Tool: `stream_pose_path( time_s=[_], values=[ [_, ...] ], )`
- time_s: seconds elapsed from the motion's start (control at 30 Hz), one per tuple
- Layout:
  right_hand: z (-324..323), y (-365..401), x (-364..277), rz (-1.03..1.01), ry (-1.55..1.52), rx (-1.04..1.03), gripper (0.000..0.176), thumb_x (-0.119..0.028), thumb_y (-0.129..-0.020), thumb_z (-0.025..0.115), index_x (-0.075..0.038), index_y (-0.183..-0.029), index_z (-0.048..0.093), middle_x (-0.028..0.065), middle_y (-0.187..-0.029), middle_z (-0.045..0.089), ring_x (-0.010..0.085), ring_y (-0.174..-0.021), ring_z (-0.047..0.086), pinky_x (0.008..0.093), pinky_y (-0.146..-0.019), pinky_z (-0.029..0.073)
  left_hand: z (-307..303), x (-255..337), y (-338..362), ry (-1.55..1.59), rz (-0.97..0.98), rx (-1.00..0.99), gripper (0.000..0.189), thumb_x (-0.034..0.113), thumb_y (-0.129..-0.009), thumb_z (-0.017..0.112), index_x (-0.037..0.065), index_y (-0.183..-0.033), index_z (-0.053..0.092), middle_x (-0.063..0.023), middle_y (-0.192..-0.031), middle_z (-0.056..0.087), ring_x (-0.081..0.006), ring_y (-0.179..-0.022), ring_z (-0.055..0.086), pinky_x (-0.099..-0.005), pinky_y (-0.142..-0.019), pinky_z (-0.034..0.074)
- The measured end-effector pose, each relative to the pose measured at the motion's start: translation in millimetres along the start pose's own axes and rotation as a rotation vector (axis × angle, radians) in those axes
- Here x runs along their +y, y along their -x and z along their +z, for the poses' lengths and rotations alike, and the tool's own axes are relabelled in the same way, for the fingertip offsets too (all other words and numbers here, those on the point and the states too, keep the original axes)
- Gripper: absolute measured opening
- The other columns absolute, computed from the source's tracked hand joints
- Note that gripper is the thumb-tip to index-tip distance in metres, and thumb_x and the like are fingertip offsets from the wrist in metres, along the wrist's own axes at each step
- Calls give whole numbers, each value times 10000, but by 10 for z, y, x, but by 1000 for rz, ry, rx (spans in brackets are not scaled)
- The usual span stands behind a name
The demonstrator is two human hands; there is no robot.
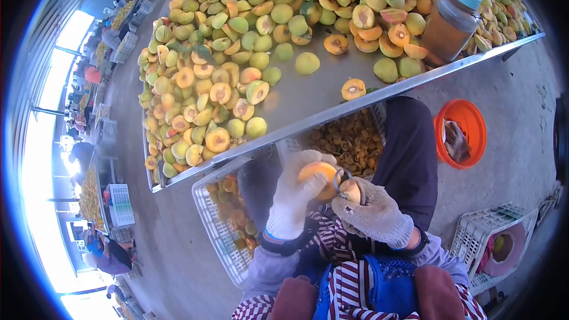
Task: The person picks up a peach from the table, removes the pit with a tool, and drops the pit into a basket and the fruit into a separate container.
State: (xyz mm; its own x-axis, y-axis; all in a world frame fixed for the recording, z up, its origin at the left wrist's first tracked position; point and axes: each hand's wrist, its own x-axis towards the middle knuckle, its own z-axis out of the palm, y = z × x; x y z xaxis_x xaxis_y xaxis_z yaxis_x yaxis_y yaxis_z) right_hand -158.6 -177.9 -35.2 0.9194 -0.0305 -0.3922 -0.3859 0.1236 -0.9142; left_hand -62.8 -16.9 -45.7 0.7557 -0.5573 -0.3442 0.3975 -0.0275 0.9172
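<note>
My left hand (294,192), in a whitish knitted glove, is closed around a peach half (320,172) with orange flesh. In my right hand (379,212), whose glove is stained brown, is a pitting tool (351,191) with a thick rounded wooden handle and a curved metal loop. The loop is at the right side of the peach half; whether it cuts into the flesh cannot be made out. Both hands are over my lap, below the edge of a metal table (308,120). Many halved peaches (219,92), greenish-yellow outside, are heaped on that table.
A crate (204,213) with peach pieces stands at my left. Pits and scraps (349,142) fill a container under the table edge. An orange bucket (480,136) and a white crate (468,231) are at right. A lidded bottle (447,26) stands on the table. Several people work far left.
</note>
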Motion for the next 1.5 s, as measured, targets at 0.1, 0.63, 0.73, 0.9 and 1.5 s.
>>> stream_pose_path(
  time_s=[0.1, 0.63, 0.73, 0.9, 1.5],
  values=[
    [48, -7, -62, 51, 273, 4, 274, -276, -913, 713, -79, -1092, 647, 48, -720, 683, 121, -622, 668, 278, -592, 521, 102, 13, -26, 288, 68, 87, 355, 249, -959, 626, 36, -1229, 537, -186, -1413, 533, -322, -1281, 554, -422, -974, 528],
    [167, -58, 171, 12, 379, 70, 376, -349, -900, 724, -103, -1171, 637, 84, -868, 728, 174, -752, 730, 315, -718, 564, 338, -130, 47, 467, 276, 189, 420, 249, -1036, 488, -12, -1364, 478, -236, -1495, 413, -338, -1217, 586, -441, -979, 527],
    [176, -20, 227, -114, 212, 33, 310, -310, -939, 693, -85, -1143, 630, 52, -748, 691, 104, -610, 670, 270, -591, 537, 345, -144, 54, 227, 433, 165, 406, 238, -1044, 453, -28, -1345, 506, -241, -1468, 450, -313, -1184, 607, -420, -981, 514],
    [14, -48, 120, 202, -188, -255, 267, -298, -955, 671, -98, -1128, 634, 65, -755, 676, 186, -616, 663, 300, -549, 498, 217, -37, 38, -197, 555, 78, 373, 201, -1042, 432, -40, -1286, 575, -241, -1401, 528, -280, -1177, 611, -392, -994, 495],
    [-123, 33, 488, 419, -1107, -585, 318, -125, -914, 719, -3, -1183, 598, 98, -916, 651, 170, -682, 648, 285, -555, 524, 168, 338, -143, -531, 578, -324, 289, 223, -999, 578, -18, -1128, 673, -161, -1141, 677, -233, -1018, 668, -351, -885, 521]
  ],
)
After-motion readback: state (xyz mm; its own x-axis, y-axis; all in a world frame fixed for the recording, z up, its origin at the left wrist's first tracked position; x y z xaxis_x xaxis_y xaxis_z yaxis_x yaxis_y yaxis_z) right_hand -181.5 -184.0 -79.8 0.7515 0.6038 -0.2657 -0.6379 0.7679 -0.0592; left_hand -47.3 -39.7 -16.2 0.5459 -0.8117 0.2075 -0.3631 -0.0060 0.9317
